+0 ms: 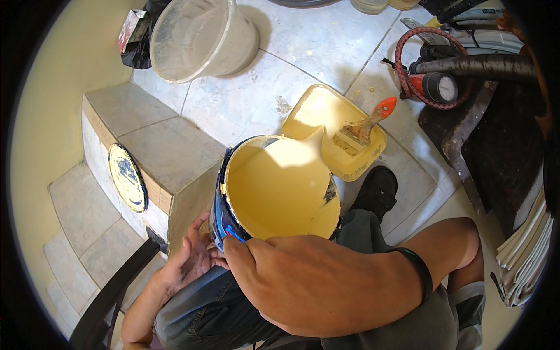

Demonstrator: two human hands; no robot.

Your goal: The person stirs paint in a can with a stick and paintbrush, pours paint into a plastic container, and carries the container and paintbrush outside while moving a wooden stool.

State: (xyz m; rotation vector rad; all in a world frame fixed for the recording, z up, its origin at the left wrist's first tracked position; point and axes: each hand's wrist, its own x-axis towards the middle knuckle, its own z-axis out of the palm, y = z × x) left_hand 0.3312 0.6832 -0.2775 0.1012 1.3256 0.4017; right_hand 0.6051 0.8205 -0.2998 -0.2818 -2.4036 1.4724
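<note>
Yellow paint fills the tilted round blue-sided paint can (274, 189) you hold over your lap, its lip pouring into the yellow rectangular plastic paint tray (315, 111) on the tiled floor. Your right hand (291, 274) grips the near rim, fingers pressed together over the edge; your left hand (189, 259) cups the can's side, fingers loosely spread. Orange-handled flat paintbrush (364, 128) lies in the tray. Translucent white plastic bucket (198, 38) stands well apart; round paint-smeared can lid (127, 177) leans against the step

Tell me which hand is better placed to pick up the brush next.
Right, probably. The brush lies in the tray on the person's right; the left hand props the can from its left side, farther away. The right hand also grips the can.
</note>
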